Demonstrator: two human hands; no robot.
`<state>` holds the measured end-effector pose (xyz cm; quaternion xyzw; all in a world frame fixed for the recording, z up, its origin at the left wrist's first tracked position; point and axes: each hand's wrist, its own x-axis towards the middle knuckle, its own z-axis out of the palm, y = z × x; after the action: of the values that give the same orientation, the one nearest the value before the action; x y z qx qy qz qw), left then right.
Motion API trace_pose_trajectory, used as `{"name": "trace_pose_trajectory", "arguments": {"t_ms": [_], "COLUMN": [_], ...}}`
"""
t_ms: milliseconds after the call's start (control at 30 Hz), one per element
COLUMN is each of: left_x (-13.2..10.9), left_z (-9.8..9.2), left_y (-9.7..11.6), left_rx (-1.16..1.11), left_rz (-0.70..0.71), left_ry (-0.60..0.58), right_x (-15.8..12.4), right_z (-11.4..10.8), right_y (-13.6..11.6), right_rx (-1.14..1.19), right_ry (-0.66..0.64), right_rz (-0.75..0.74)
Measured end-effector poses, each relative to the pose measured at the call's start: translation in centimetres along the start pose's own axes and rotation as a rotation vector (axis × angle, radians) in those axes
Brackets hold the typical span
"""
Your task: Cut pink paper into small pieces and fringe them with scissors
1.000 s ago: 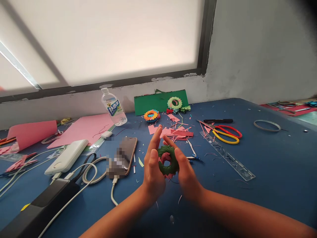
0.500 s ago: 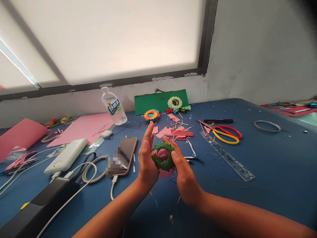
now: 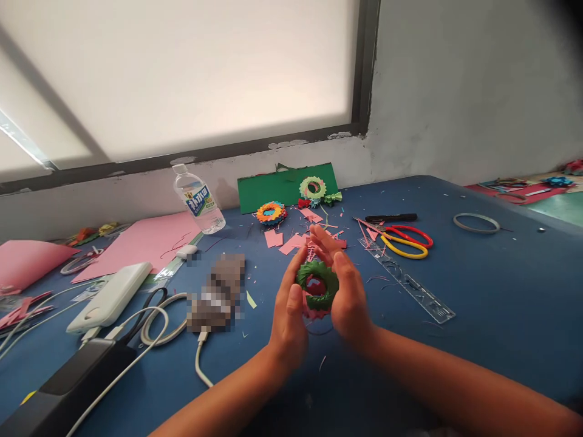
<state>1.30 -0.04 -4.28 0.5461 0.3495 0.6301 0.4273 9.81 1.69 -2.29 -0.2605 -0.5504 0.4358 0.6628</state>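
Note:
A folded paper ring (image 3: 324, 298), green with pink pleats beneath and inside, is held between my two palms above the blue table. My left hand (image 3: 289, 325) presses on its left side, fingers stretched forward and thumb raised. From the right, my right hand (image 3: 350, 303) presses against the opposite edge with its fingers also pointing forward. The fingertips of both hands come close together beyond the ring. Pink paper scraps (image 3: 294, 244) lie just past the fingers. Further back sit an orange and blue paper ring (image 3: 271, 213) and a pale green one (image 3: 312, 188).
Scissors (image 3: 405, 241), a black pen (image 3: 390, 217), a clear ruler (image 3: 416, 290) and a grey hoop (image 3: 476, 223) lie on the right. A water bottle (image 3: 199, 203), pink sheets (image 3: 141, 243), a white power bank (image 3: 110, 297) and cables are at left. Green card (image 3: 264, 193) leans against the wall.
My hands and the paper ring have moved right relative to the table, and the ring has turned a little between the palms. The view has shifted slightly.

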Motion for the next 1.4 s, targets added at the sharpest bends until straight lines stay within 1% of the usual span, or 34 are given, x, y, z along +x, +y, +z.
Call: {"name": "trace_pose_trajectory", "arguments": {"t_ms": [67, 100, 200, 300, 400, 533, 700, 767, 833, 900, 967, 1033, 1100, 1167, 1267, 1400], "left_x": [-0.2, -0.3, 0.1, 1.0, 2.0, 2.9, 3.0, 2.8, 2.7, 2.8, 3.0, 3.1, 3.3, 3.4, 3.6, 3.6], "left_z": [0.3, 0.4, 0.3, -0.2, -0.9, -2.0, -2.9, -3.2, -3.4, -3.6, -3.8, -3.8, -3.9, -4.0, -4.1, -4.0], "left_y": [0.1, 0.1, 0.1, -0.1, -0.6, -1.5, -2.1, -2.0, -1.9, -1.8, -1.8, -1.8, -1.9, -2.0, -2.1, -1.9], "left_rx": [-0.028, -0.023, 0.034, 0.049, 0.063, 0.12, 0.3, 0.398, 0.502, 0.589, 0.646, 0.677, 0.701, 0.718, 0.726, 0.706], "left_rz": [0.014, -0.003, -0.136, -0.22, -0.23, -0.152, -0.018, 0.059, 0.148, 0.209, 0.172, 0.05, -0.073, -0.141, -0.168, -0.175], "left_ry": [-0.011, -0.013, -0.012, -0.012, -0.017, -0.044, -0.134, -0.17, -0.194, -0.177, -0.127, -0.084, -0.097, -0.151, -0.198, -0.187], "right_x": [0.5, 0.8, 1.6, 2.3, 2.8, 3.1, 3.1, 3.2, 3.3, 3.4, 3.3, 3.2, 3.0, 2.9, 2.8, 2.9], "right_z": [-0.3, -0.4, -0.6, -0.9, -1.3, -1.9, -2.5, -2.7, -2.8, -2.9, -3.0, -3.1, -3.1, -3.2, -3.3, -3.2], "right_y": [-0.2, -0.3, -0.3, 0.7, 2.3, 3.2, 2.7, 2.4, 2.2, 2.2, 2.4, 2.7, 3.1, 3.5, 3.9, 3.7], "right_rx": [-0.009, -0.03, -0.12, -0.221, -0.299, -0.384, -0.436, -0.49, -0.552, -0.588, -0.616, -0.653, -0.694, -0.725, -0.738, -0.713], "right_ry": [0.018, 0.017, -0.027, -0.094, -0.158, -0.284, -0.365, -0.421, -0.453, -0.46, -0.448, -0.431, -0.424, -0.436, -0.453, -0.451], "right_rz": [-0.017, -0.024, -0.014, 0.037, 0.119, 0.192, 0.282, 0.23, 0.124, 0.034, -0.006, -0.005, 0.026, 0.065, 0.112, 0.097]}}
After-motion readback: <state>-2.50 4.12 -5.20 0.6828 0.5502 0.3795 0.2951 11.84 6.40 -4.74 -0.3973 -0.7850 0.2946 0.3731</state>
